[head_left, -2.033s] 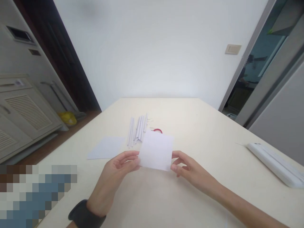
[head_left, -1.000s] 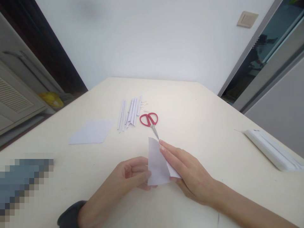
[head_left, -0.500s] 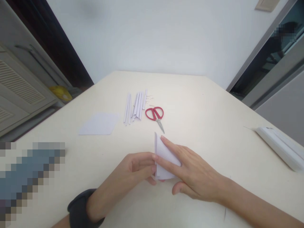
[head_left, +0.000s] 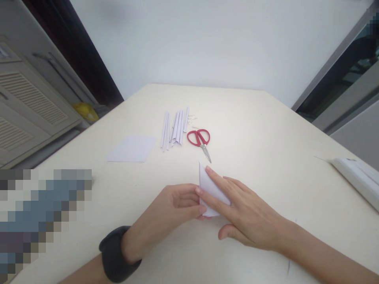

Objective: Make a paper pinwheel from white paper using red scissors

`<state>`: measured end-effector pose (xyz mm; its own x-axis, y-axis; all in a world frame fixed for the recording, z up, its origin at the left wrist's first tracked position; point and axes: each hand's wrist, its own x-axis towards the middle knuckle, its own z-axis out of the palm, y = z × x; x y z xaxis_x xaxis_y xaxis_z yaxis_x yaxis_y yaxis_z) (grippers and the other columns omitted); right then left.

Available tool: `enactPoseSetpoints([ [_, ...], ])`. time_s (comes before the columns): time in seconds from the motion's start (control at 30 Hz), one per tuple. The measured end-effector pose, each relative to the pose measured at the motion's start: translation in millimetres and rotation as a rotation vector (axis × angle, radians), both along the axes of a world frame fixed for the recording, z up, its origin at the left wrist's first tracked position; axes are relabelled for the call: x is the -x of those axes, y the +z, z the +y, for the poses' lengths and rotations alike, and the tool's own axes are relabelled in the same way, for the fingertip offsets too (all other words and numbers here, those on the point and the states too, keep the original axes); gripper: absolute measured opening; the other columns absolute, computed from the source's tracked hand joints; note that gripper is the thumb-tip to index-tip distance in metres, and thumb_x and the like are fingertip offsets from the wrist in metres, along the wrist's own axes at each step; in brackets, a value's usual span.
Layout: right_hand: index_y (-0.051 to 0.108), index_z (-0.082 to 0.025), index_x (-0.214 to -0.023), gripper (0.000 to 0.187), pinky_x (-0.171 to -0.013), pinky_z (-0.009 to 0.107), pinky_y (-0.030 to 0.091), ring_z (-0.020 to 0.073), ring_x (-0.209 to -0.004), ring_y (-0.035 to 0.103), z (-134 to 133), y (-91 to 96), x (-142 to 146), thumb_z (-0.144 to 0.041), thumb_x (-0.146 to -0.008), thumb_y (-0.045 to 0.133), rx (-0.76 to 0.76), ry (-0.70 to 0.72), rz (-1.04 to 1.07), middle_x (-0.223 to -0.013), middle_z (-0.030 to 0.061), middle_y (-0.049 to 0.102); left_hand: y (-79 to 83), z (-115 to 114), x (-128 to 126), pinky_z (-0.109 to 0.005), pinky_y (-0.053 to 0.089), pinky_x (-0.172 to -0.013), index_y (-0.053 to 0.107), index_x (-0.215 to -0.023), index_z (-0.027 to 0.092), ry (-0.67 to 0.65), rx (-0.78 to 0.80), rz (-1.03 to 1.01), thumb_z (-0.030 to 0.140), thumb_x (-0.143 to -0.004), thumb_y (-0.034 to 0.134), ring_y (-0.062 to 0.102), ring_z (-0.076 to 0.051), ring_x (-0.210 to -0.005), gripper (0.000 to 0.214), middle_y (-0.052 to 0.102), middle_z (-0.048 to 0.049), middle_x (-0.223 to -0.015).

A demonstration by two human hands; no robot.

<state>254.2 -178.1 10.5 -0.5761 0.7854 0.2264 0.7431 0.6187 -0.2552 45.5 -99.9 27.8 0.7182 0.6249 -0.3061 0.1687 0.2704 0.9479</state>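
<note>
A small folded sheet of white paper (head_left: 212, 193) lies between my hands near the table's front. My left hand (head_left: 180, 205) grips its lower left corner, with the thumb on top and fingertips showing beneath the near edge. My right hand (head_left: 241, 207) rests over the sheet with its fingers stretched out. Two of those fingers press along the paper's left side, and the thumb is off the sheet. Just beyond the paper lie red-handled scissors (head_left: 202, 142), blades toward me. The paper's right part is hidden under my right hand.
Several rolled white paper tubes (head_left: 178, 128) lie left of the scissors, with tiny scraps (head_left: 192, 117) beside them. Farther left is a flat white sheet (head_left: 132, 148). A white object (head_left: 359, 179) stands at the table's right edge. A blurred-out item covers the left front.
My left thumb has come onto the paper's lower left corner, and the narrow strip along its left edge looks thinner. The whole view has shifted slightly.
</note>
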Motion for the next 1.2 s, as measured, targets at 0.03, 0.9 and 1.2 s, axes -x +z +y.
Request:
enactPoseSetpoints([
  [0.03, 0.007, -0.022, -0.159, 0.076, -0.107, 0.060, 0.035, 0.0415, -0.137, 0.035, -1.0, -0.3, 0.0, -0.061, -0.097, 0.030, 0.009, 0.000, 0.010, -0.165, 0.0212, -0.003, -1.7, 0.0, -0.2, -0.029, 0.056, -0.078, 0.074, -0.105, 0.021, 0.007, -0.009, 0.005, 0.019, -0.083, 0.068, 0.073, -0.021, -0.087, 0.023, 0.078, -0.0016, -0.089],
  [0.9, 0.057, -0.025, -0.102, 0.018, -0.081, 0.034, 0.047, 0.0200, -0.087, 0.060, -8.8, 22.1, 20.4, -0.017, -0.087, 0.061, 0.647, -0.452, 0.769, -0.097, -0.0012, 0.066, 2.8, -6.3, -0.6, -0.027, 0.054, -0.083, 0.078, -0.100, 0.023, -0.028, -0.421, 0.110, 0.009, -0.084, 0.061, 0.072, -0.017, -0.086, 0.027, 0.080, 0.0008, -0.098],
  [1.2, 0.052, -0.021, -0.079, 0.010, -0.067, 0.031, 0.041, 0.0200, -0.078, 0.056, -6.6, 14.8, 19.4, -0.018, -0.085, 0.059, 0.683, -0.486, 0.791, -0.087, 0.0005, 0.064, -2.3, -5.5, -1.2, -0.030, 0.058, -0.082, 0.076, -0.100, 0.021, -0.016, -0.287, 0.064, 0.013, -0.083, 0.065, 0.074, -0.020, -0.087, 0.020, 0.080, -0.0022, -0.097],
])
